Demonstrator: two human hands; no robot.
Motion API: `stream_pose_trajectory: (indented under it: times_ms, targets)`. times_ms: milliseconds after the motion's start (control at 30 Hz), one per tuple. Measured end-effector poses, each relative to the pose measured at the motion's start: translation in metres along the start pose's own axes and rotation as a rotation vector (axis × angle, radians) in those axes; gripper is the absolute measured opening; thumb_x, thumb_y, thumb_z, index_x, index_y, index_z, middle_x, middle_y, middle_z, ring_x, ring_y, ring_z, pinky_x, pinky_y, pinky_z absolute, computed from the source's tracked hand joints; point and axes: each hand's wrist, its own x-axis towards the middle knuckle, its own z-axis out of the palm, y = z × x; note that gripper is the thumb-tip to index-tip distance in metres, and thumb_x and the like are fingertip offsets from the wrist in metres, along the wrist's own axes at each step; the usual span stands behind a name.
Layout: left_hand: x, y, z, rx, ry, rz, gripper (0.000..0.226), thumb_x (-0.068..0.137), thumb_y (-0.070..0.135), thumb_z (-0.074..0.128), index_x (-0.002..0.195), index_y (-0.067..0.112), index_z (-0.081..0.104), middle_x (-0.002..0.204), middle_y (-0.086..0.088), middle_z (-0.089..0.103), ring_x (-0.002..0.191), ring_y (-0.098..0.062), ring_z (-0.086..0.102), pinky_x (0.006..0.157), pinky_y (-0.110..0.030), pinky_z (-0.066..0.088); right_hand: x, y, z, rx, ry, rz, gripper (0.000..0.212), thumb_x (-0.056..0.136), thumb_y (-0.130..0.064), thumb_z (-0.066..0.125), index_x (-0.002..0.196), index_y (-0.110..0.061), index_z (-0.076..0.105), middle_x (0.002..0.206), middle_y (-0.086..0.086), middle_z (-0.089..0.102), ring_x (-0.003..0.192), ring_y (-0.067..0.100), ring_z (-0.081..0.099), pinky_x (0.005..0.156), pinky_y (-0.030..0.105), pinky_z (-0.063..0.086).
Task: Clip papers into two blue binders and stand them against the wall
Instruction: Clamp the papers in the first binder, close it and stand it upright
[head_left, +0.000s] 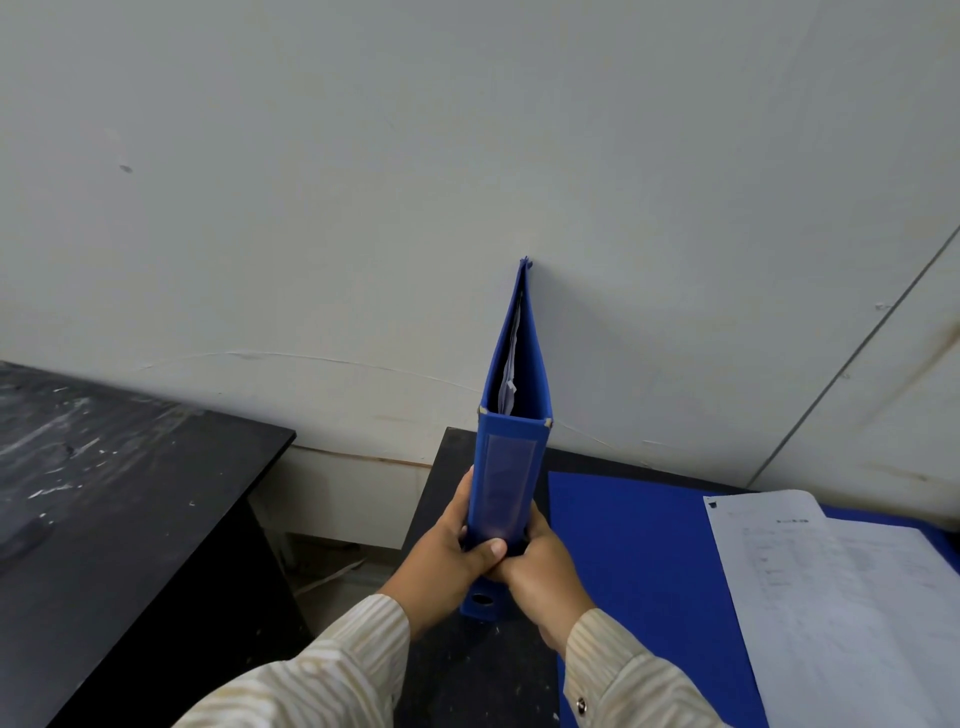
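Note:
A closed blue binder (511, 467) stands upright on the black table (441, 519), spine toward me, its far top corner touching the white wall (467, 182). White papers show inside it from above. My left hand (449, 551) grips the lower spine from the left, thumb across the front. My right hand (545, 571) grips it from the right. A second blue binder (634, 571) lies open and flat on the table to the right, with a printed sheet of paper (831, 597) resting on it.
Another black table (104, 493), scuffed with white marks, stands at the left, separated by a gap showing the floor (332, 571). A wall seam (857, 338) runs diagonally at the right.

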Motion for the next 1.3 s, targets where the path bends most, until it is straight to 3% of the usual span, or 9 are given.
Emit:
stream_pose_trajectory:
  times_ms: [467, 600, 800, 933, 1033, 1100, 1133, 1233, 1300]
  targets:
    - [-0.011, 0.002, 0.010, 0.010, 0.070, -0.019, 0.060, 0.089, 0.016, 0.062, 0.139, 0.033, 0.034, 0.108, 0.022, 0.062, 0.096, 0.022, 0.055, 0.067, 0.003, 0.043, -0.013, 0.002, -0.003, -0.086, 0.019, -0.033, 0.054, 0.082, -0.017, 0.067, 0.126, -0.039, 0.046, 0.118, -0.004, 0.059, 0.101, 0.009, 0.060, 0.080, 0.023, 0.053]
    - [-0.016, 0.003, 0.013, -0.004, 0.110, -0.064, 0.065, 0.090, 0.017, 0.059, 0.144, 0.031, 0.026, 0.115, 0.023, 0.055, 0.091, 0.017, 0.056, 0.074, -0.001, 0.043, -0.019, 0.003, -0.006, -0.116, 0.022, -0.022, 0.056, 0.082, -0.020, 0.068, 0.129, -0.038, 0.044, 0.120, -0.007, 0.058, 0.104, 0.009, 0.058, 0.076, 0.019, 0.050]
    - [-0.029, -0.005, 0.025, 0.000, 0.163, -0.155, 0.075, 0.090, 0.017, 0.060, 0.149, 0.025, 0.015, 0.146, 0.002, 0.043, 0.123, -0.008, 0.046, 0.097, -0.024, 0.038, -0.032, 0.013, -0.016, -0.137, 0.029, 0.044, 0.041, 0.084, -0.011, 0.061, 0.116, -0.034, 0.053, 0.100, -0.018, 0.063, 0.085, -0.005, 0.058, 0.063, 0.013, 0.046]
    - [-0.037, -0.012, 0.038, 0.010, 0.271, -0.256, 0.082, 0.088, 0.020, 0.063, 0.150, 0.023, 0.011, 0.152, -0.002, 0.035, 0.133, -0.018, 0.042, 0.103, -0.031, 0.038, -0.042, 0.023, -0.023, -0.215, 0.039, 0.093, 0.047, 0.087, -0.016, 0.061, 0.132, -0.020, 0.048, 0.121, -0.003, 0.059, 0.105, 0.007, 0.054, 0.087, 0.019, 0.043]
    - [-0.045, -0.013, 0.050, 0.027, 0.332, -0.366, 0.082, 0.087, 0.025, 0.065, 0.150, 0.019, 0.013, 0.150, -0.006, 0.038, 0.114, -0.014, 0.054, 0.086, -0.026, 0.049, -0.051, 0.031, -0.034, -0.260, 0.038, 0.085, 0.041, 0.088, -0.016, 0.059, 0.128, -0.019, 0.052, 0.125, 0.000, 0.057, 0.106, 0.008, 0.052, 0.090, 0.020, 0.041]
    - [-0.049, -0.014, 0.060, 0.024, 0.333, -0.394, 0.071, 0.087, 0.024, 0.064, 0.146, 0.016, 0.025, 0.141, -0.006, 0.047, 0.080, 0.000, 0.052, 0.057, -0.014, 0.041, -0.056, 0.037, -0.045, -0.288, 0.041, 0.073, 0.037, 0.088, -0.016, 0.059, 0.125, -0.020, 0.055, 0.122, 0.000, 0.059, 0.103, 0.007, 0.053, 0.088, 0.019, 0.042]
    - [-0.051, -0.014, 0.066, 0.029, 0.325, -0.411, 0.067, 0.087, 0.024, 0.064, 0.144, 0.016, 0.029, 0.139, -0.006, 0.049, 0.073, 0.001, 0.050, 0.054, -0.014, 0.037, -0.058, 0.040, -0.051, -0.305, 0.043, 0.068, 0.036, 0.088, -0.016, 0.058, 0.124, -0.019, 0.055, 0.121, 0.000, 0.060, 0.102, 0.007, 0.053, 0.087, 0.019, 0.043]
    - [-0.055, -0.007, 0.093, 0.039, 0.267, -0.429, 0.066, 0.088, 0.027, 0.062, 0.144, 0.017, 0.030, 0.146, -0.007, 0.042, 0.107, -0.013, 0.057, 0.081, -0.020, 0.044, -0.068, 0.051, -0.078, -0.369, 0.040, 0.051, 0.034, 0.090, -0.017, 0.056, 0.124, -0.019, 0.056, 0.121, -0.001, 0.061, 0.103, 0.007, 0.054, 0.086, 0.017, 0.042]
    - [-0.054, 0.001, 0.115, 0.017, 0.213, -0.441, 0.064, 0.089, 0.027, 0.061, 0.144, 0.018, 0.030, 0.149, -0.006, 0.038, 0.126, -0.022, 0.047, 0.093, -0.030, 0.042, -0.078, 0.058, -0.098, -0.415, 0.033, 0.036, 0.033, 0.091, -0.018, 0.055, 0.124, -0.019, 0.056, 0.121, -0.002, 0.060, 0.100, 0.004, 0.053, 0.085, 0.015, 0.042]
